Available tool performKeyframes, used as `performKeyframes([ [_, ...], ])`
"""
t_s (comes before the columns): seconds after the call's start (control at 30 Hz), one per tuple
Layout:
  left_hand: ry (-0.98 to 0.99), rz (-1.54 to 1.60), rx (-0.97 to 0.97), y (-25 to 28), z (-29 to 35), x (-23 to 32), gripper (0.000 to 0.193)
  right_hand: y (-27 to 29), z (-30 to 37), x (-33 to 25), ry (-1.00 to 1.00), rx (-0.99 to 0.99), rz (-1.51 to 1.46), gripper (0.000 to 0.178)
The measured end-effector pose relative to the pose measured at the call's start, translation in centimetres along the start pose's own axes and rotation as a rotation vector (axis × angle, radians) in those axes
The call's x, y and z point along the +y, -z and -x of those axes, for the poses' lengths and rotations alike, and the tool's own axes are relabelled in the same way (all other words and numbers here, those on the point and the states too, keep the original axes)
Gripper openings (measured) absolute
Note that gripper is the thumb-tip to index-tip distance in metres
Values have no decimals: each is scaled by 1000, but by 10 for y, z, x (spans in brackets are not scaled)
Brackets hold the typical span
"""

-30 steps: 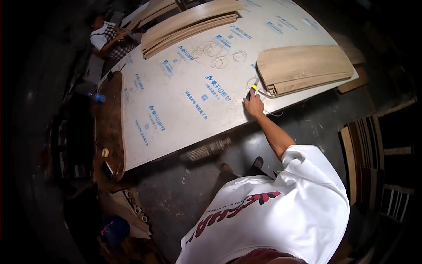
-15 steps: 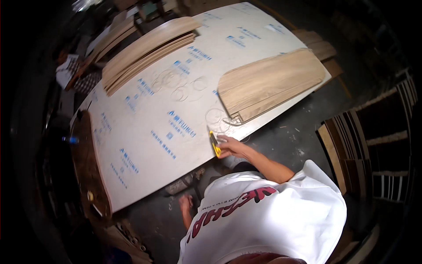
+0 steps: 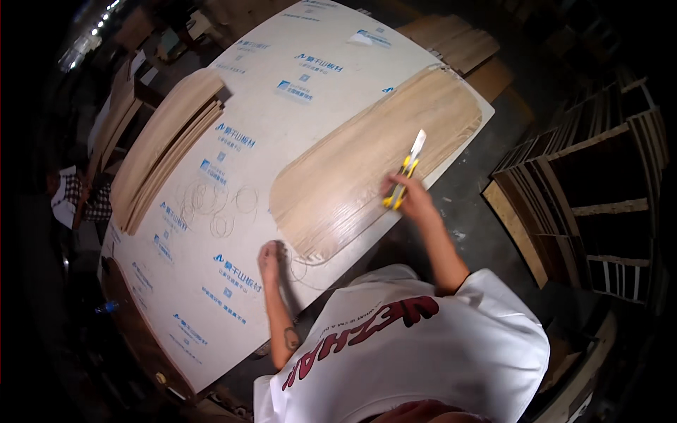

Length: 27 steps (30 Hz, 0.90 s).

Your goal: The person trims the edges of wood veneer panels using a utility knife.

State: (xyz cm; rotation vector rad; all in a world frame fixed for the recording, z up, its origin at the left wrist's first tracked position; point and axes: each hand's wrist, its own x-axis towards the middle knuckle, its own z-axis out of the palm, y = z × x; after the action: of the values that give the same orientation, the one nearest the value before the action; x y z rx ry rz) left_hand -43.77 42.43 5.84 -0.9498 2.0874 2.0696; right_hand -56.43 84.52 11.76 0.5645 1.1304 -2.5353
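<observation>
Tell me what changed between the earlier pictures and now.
The right hand, still gripping the utility knife, has moved rightward to the front edge of the near panel stack. The left hand has come from off the table to beside the stack's left end. The thin coils stayed put.

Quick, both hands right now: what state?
Left hand: fingers look curled; whether it holds anything cannot be told.
Right hand: closed on a yellow-and-black utility knife, blade out.
</observation>
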Motion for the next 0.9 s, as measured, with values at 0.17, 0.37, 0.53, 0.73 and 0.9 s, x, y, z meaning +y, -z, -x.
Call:
performKeyframes([
  [0.17, 110, -128, 389, -51, -1, -36, 20, 107, -129, -147, 261, 472, 610, 15],
  [0.37, 162, 27, 456, -54, 30, -27, 22, 170, -250, -258, 279, 717, 1483, 42],
  [0.53, 97, -96, 484, -81, 20, -19, 30, 210, -323, -280, 439, 685, 1743, 49],
  [0.73, 256, 183, 688, -76, 117, 62, 40, 202, -319, -273, 230, 539, 1996, 46],
  [0.9, 37, 759, 472, -85, 128, 57, 36, 246, -335, -309, 280, 573, 1972, 46],
])
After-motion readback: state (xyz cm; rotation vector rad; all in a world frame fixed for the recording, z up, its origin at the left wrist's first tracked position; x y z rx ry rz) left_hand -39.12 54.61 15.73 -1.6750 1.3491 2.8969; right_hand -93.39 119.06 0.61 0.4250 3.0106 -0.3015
